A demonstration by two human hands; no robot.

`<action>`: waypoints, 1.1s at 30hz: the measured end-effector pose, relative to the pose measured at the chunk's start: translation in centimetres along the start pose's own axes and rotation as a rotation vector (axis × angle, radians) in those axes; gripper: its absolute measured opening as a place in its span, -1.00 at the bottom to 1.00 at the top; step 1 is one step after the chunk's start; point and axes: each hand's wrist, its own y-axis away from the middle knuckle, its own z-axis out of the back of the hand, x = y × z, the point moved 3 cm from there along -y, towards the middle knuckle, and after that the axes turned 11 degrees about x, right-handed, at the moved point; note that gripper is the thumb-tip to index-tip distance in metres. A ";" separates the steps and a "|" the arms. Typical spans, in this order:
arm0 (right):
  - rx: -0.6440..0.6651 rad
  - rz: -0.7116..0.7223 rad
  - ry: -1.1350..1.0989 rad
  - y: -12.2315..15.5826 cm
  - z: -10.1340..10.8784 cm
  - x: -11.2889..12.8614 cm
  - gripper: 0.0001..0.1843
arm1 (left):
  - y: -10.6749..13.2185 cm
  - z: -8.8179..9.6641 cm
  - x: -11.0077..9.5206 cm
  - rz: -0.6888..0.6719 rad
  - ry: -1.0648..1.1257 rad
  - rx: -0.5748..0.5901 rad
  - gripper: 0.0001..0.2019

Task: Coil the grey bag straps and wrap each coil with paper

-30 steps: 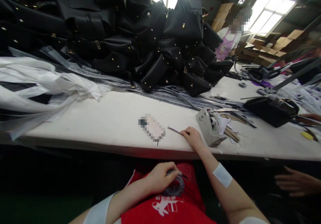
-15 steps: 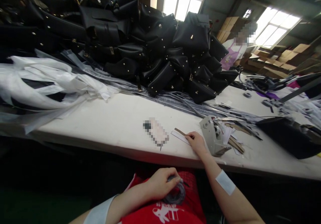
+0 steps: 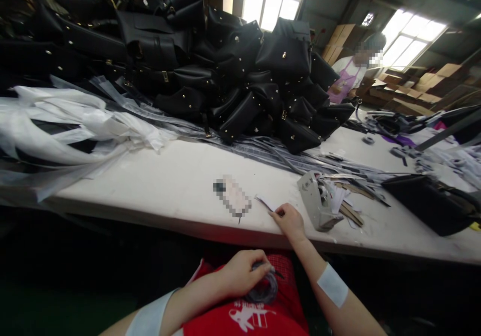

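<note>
- In the head view, the right hand pinches the near end of a narrow strip between thumb and fingers, just over or on the pale table.
- The strip points towards ten o'clock from that hand; it shows a white face and a dark edge.
- A phone, blurred out, lies on the table at nine o'clock from the strip, near but apart from it.
- The left hand, between seven and eight o'clock from the right, has thumb and fingers closed on a grey coil, which hangs at four o'clock from it, before the red apron.
- At two o'clock from the right hand stands a whitish box; paper scraps lie at its three o'clock.
- Black bags are heaped at twelve o'clock from the phone, white sheeting at ten.
- A co-worker stands at one o'clock from the right hand, beyond the table.
</note>
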 end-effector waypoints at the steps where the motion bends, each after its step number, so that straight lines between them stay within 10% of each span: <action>1: 0.019 0.030 -0.010 0.1 0.0 0.2 -0.79 | 0.0 -0.1 0.1 -0.003 0.000 0.000 -0.75; 8: 0.090 0.079 -0.172 3.3 4.8 2.4 -0.76 | 0.3 0.1 0.5 0.001 0.106 0.061 -0.65; 19: 0.578 -0.006 -1.136 11.0 9.3 7.7 -0.27 | -0.4 -0.7 2.5 0.110 0.365 0.105 -0.62; 24: 0.379 -0.164 -1.057 10.9 6.3 5.8 -0.64 | -2.3 -0.4 3.9 0.059 0.249 0.097 -0.56; 33: 0.124 0.026 -0.785 13.0 7.7 5.2 -0.43 | -1.3 -0.6 2.3 0.137 0.407 0.099 -0.51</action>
